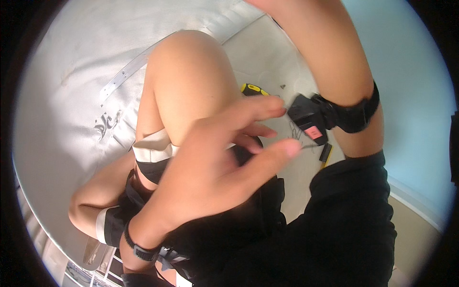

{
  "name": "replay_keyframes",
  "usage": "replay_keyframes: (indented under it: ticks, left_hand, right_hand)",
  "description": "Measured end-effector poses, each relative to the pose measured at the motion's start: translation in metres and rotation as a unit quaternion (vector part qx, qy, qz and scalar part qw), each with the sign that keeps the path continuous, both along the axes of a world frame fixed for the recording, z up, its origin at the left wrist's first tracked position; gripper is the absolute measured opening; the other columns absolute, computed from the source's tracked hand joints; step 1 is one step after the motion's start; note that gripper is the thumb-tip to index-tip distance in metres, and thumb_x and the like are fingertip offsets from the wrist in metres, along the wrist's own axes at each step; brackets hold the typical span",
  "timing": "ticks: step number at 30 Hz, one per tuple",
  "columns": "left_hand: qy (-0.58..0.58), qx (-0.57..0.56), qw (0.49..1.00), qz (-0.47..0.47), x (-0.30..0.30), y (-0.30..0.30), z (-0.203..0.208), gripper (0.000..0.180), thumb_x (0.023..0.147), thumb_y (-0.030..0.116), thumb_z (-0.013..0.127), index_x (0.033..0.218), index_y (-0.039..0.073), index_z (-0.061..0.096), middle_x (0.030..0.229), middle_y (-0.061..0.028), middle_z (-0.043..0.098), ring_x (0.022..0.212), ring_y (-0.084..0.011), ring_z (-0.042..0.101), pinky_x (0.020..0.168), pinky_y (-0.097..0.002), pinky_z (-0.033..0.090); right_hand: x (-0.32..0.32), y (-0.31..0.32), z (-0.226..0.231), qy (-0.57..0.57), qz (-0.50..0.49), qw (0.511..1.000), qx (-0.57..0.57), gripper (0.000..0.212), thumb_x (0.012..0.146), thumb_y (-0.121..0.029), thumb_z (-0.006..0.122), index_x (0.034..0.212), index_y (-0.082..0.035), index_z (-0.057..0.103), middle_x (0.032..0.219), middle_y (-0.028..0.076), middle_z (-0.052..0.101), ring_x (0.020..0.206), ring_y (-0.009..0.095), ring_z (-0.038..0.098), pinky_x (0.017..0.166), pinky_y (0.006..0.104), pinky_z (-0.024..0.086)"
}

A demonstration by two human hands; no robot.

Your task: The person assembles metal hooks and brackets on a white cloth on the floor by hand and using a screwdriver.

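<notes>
My left hand [215, 158] reaches in from the lower left with its back up, slightly blurred. Its fingers are bent and apart, the thumb stretched out, and nothing shows between them. A dark band circles that wrist. Beyond the fingertips is a black box-shaped device [308, 119] with a pink label, beside a black strap [356, 112] around my right arm. Thin dark strands [295, 130] show between the thumb and the device. The right forearm runs up past the top edge, so my right hand is out of view.
Past my raised knee [191, 62] lies a black-and-yellow handled object [254, 89], partly hidden. A smaller black-and-yellow piece [326, 154] sits near my right sleeve. To the left are a pale metallic strip [125, 75] and silvery shapes [107, 125] on the whitish surface. A white wire rack [112, 268] stands below.
</notes>
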State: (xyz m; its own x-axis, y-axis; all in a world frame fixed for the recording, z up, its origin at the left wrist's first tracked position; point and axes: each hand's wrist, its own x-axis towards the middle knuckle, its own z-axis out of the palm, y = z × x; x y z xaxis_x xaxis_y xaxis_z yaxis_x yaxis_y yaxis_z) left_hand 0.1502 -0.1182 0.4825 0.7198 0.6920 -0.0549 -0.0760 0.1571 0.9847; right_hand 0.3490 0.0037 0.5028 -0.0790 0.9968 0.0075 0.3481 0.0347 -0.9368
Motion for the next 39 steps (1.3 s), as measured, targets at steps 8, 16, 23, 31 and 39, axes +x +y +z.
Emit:
replay_keyframes:
  ticks: [8,16,23,31,39]
  left_hand:
    - [0.195,0.101,0.953,0.207,-0.190,0.052,-0.009,0.107,0.084,0.084,-0.001,0.108,0.003,0.065,0.068,-0.0068,0.061,0.067,-0.0151,0.060,0.070,-0.0275,0.045]
    - [0.153,-0.022,0.930,0.332,-0.231,0.053,-0.033,0.095,0.093,0.070,0.003,0.096,-0.002,0.064,0.068,-0.0086,0.057,0.067,-0.0177,0.051,0.067,-0.0318,0.037]
    - [0.083,0.071,0.932,0.345,-0.240,0.052,-0.044,0.024,0.102,0.018,0.051,0.102,-0.001,0.065,0.082,-0.0027,0.063,0.072,-0.0100,0.053,0.069,-0.0260,0.045]
    - [0.006,0.126,0.974,0.186,-0.212,0.065,-0.023,0.044,0.106,0.037,0.044,0.108,-0.003,0.064,0.096,-0.0109,0.065,0.082,-0.0158,0.061,0.074,-0.0275,0.049]
    - [-0.029,0.088,0.875,0.474,-0.258,0.118,-0.067,0.038,0.103,0.033,0.053,0.118,-0.001,0.059,0.097,-0.0039,0.064,0.083,-0.0113,0.060,0.081,-0.0267,0.048]
  right_hand:
    - [0.028,-0.172,-0.137,-0.471,0.230,0.849,-0.061,0.024,0.086,-0.012,0.060,0.109,-0.004,0.059,0.096,0.015,0.065,0.083,0.035,0.065,0.069,0.0459,0.053]
    - [0.035,-0.204,-0.181,-0.406,0.207,0.887,-0.069,0.024,0.080,-0.006,0.060,0.104,-0.002,0.058,0.085,0.017,0.065,0.082,0.040,0.064,0.070,0.0483,0.053]
    - [0.007,-0.165,-0.056,-0.051,-0.147,0.956,-0.250,0.014,0.098,-0.011,0.052,0.088,-0.004,0.059,0.062,0.005,0.056,0.053,0.010,0.054,0.049,0.0262,0.043]
    - [-0.203,-0.075,-0.001,0.205,0.143,0.919,-0.304,0.022,0.101,-0.018,0.056,0.099,0.002,0.063,0.078,0.008,0.066,0.052,0.009,0.057,0.047,0.0215,0.043]
    - [-0.315,0.012,-0.054,0.323,0.086,0.907,-0.255,0.029,0.102,-0.026,0.054,0.099,0.000,0.064,0.081,0.008,0.066,0.064,0.012,0.059,0.055,0.0258,0.043]
